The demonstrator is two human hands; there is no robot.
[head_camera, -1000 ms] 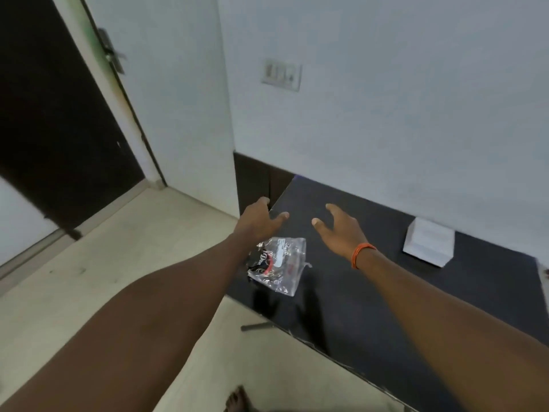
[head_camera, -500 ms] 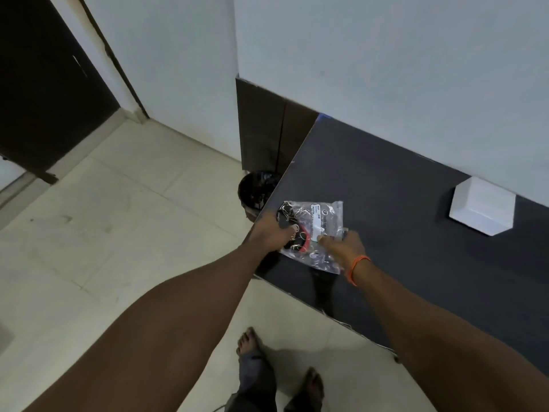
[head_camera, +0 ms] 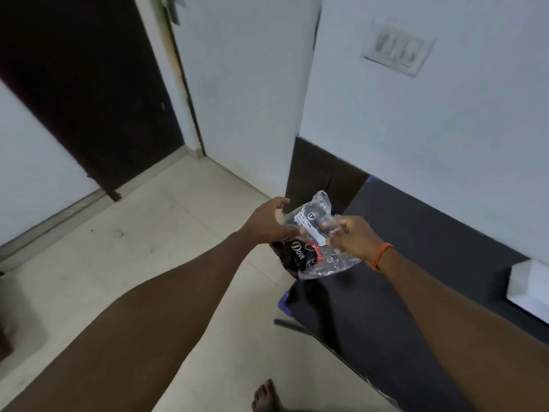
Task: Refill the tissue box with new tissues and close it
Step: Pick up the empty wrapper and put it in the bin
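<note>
You stand at the corner of a dark table (head_camera: 416, 263) set against a white wall, and the clear plastic packet (head_camera: 315, 242) that lay on its near corner half a second ago is now lifted clear, held in the air above the table edge and the tiled floor (head_camera: 178, 233). The white tissue box (head_camera: 528, 283) sits well apart at the right, by the wall, untouched and only partly in view.

Your right hand (head_camera: 353, 239), with an orange band at the wrist, pinches the packet's upper right portion, its grip closed on the film. Your left hand (head_camera: 270, 221) has its thumb against the left edge near the white label, the fingers spread loose above it; whether they clamp the film you cannot tell from here.

Dark printed contents fill the packet's lower half, with "Dove" legible; whether these are the tissues is unclear. By the look of it, the pickup is done and opening the packet comes next, with the refill itself not yet begun.
</note>
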